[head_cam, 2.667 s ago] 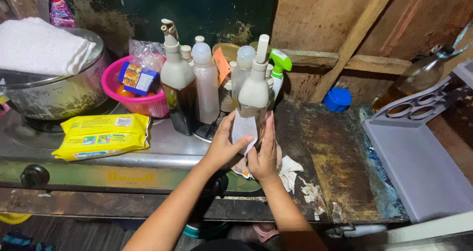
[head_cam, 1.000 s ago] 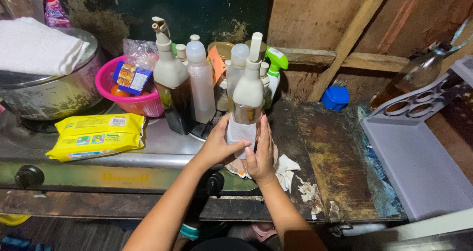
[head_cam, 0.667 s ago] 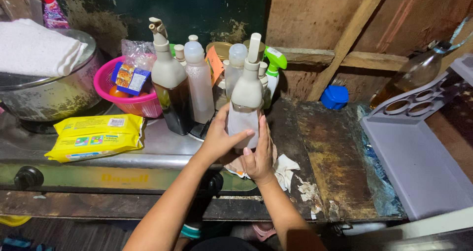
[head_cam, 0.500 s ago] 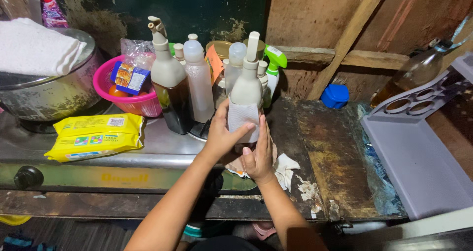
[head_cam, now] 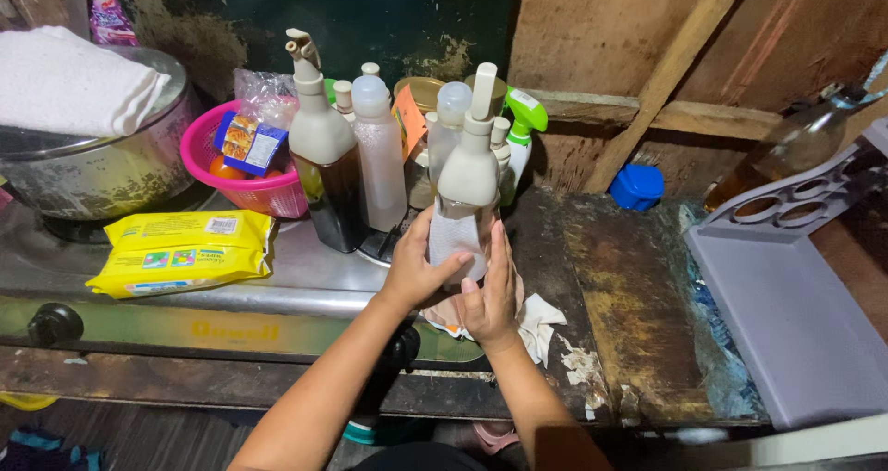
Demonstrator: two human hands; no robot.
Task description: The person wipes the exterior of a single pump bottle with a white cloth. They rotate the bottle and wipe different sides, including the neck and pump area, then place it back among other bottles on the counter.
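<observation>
Two broad surfaces fill the scene: a steel stove top [head_cam: 305, 277] on the left and a worn wooden counter [head_cam: 610, 286] on the right, with a grey plastic tray [head_cam: 786, 314] at the far right edge. On the left a large metal pot [head_cam: 92, 170] is seen, topped by a folded white towel [head_cam: 69, 82]. Near it lie a yellow packet [head_cam: 185, 254] and a pink basket [head_cam: 242, 170].

Behind the hands a cluster of bottles is gathered, among them a dark sauce bottle [head_cam: 326, 170] with a tall spout and a clear bottle [head_cam: 381, 156].

A beige spouted bottle [head_cam: 467, 179] is held upright at the centre, its long axis vertical, standing just in front of that cluster and above a crumpled rag [head_cam: 536, 318]. The bottle's lower body is enclosed from both sides. The left hand [head_cam: 416, 267] is wrapped around the left and near face, its thumb laid across a white cloth [head_cam: 449, 240] pressed against the bottle. The right hand [head_cam: 492, 295] is set flat against the right side, fingers [head_cam: 499, 258] extended upward and pressed together. Both hands are equally close, the bottle lying directly between the palms and rising away from the fingers toward the far wall.
</observation>
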